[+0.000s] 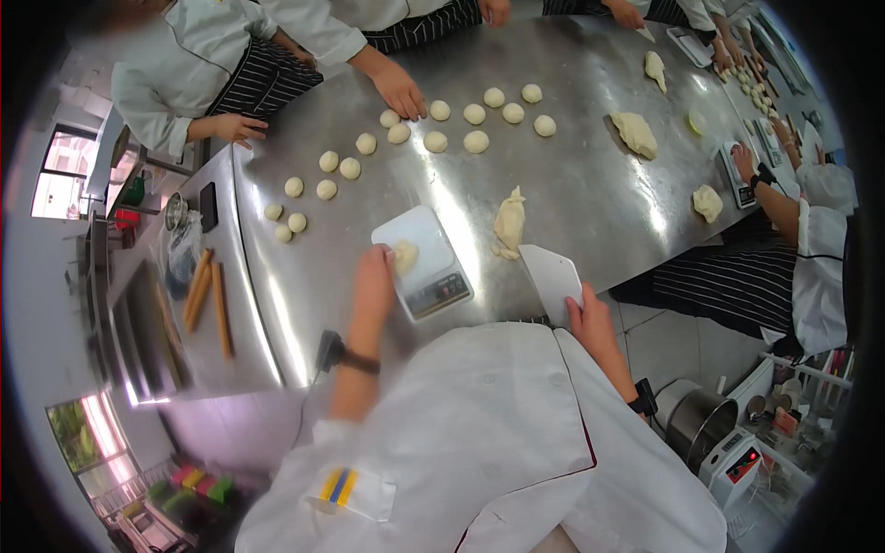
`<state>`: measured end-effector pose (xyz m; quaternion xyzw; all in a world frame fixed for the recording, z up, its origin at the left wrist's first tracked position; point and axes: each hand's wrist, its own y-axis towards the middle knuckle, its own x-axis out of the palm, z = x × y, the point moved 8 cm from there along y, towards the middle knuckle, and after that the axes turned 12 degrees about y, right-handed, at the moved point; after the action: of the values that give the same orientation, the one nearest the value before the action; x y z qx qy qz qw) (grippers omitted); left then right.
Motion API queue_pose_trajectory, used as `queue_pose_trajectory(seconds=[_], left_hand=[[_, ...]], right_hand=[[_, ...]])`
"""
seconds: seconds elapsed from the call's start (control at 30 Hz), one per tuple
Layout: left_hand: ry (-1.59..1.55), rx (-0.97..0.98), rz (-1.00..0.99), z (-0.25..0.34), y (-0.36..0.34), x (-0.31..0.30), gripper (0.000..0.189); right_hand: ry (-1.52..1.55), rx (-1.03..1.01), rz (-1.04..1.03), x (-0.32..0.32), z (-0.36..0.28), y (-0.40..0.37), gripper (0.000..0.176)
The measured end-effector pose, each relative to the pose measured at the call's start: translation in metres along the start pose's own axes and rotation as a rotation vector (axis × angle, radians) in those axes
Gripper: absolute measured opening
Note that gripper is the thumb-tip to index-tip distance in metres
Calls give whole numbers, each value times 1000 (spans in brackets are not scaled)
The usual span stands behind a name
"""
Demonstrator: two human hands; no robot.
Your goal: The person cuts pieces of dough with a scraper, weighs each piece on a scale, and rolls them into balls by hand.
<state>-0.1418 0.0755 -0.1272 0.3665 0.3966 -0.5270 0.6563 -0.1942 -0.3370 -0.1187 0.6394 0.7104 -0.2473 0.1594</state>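
Stainless steel table (590, 184) fills most of the view, and a person in a white jacket leans over its near edge. The left hand (373, 276) reaches forward onto a white digital scale (426, 267), with its fingertips against a small dough piece (404, 253) that sits on the scale's platform. The fingers are stretched out rather than curled, but whether they pinch the dough or only touch it cannot be told. A dark wristband (357, 361) circles that wrist.

The right hand (592, 321) is closed around the lower corner of a white plastic scraper (551, 276), which stands tilted just beside the scale on its right. Between scale and scraper, slightly farther back, lies a ragged dough lump (509, 223) on the bare steel.

Beyond the scale, many small dough balls (435, 141) are spread in loose rows across the table. Another person's hand (401, 92) rests flat among them. More dough masses (634, 133) lie to the right, near a second scale (737, 175) that a co-worker's hand (743, 162) touches. On a side counter to the left lie wooden rolling pins (207, 295), side by side.
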Motion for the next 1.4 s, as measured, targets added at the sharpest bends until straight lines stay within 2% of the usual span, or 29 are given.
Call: queue_pose_trajectory(seconds=[0.33, 0.43, 0.5, 0.53, 0.6, 0.63, 0.7, 0.83, 0.9, 0.93, 1.0, 1.03, 1.1, 1.13, 1.23, 1.3, 1.33, 1.4], left_hand=[[-27, -86, -17, -7, 3, -1, 18], [-104, 20, 43, 3, 0, -10, 24], [-124, -90, -99, -13, -2, 6, 26], [-122, -93, -101, -16, -3, 9, 26], [-333, -81, -79, -17, -2, 11, 23], [-331, -84, -81, -16, -3, 10, 23], [-563, -216, -137, -21, -4, 13, 22], [-684, -329, -154, -21, -8, 4, 20], [-994, -470, -105, -22, -11, -1, 20], [-992, -473, -107, -16, -10, -9, 20], [-1223, -516, -179, -2, -9, -14, 19], [-1222, -519, -179, -9, -9, -9, 19], [-645, -189, -232, -4, -1, -11, 20], [-644, -190, -230, -2, 0, -13, 20], [-709, -245, -201, 4, 4, -10, 18], [-814, -195, -55, 1, 9, -11, 18], [-812, -196, -56, 1, 11, -8, 18], [-1253, -350, -76, -1, 9, 8, 17]], right_hand=[[-2, -57, -5, 3, -14, 9, 28], [1, -60, -8, 4, -16, 10, 28], [-2, -53, -18, 5, -15, 9, 28], [6, -46, -21, 6, -15, 9, 29], [15, -36, -27, 8, -12, 8, 29], [17, -31, -26, 8, -11, 8, 29], [21, -27, -29, 9, -11, 9, 30], [30, -7, -21, 8, -9, 10, 30], [29, 2, -16, 7, -5, 9, 30], [28, 1, -10, 7, -4, 8, 29], [28, 2, -6, 6, -2, 8, 29], [32, 2, -3, 6, -1, 8, 29], [37, 0, -3, 5, -2, 8, 28], [38, -4, -8, 5, -3, 8, 28], [42, -18, -7, 4, -4, 8, 27], [48, -33, -6, 4, -5, 9, 26], [45, -40, -1, 4, -5, 9, 26], [40, -41, 5, 2, -4, 7, 25]])
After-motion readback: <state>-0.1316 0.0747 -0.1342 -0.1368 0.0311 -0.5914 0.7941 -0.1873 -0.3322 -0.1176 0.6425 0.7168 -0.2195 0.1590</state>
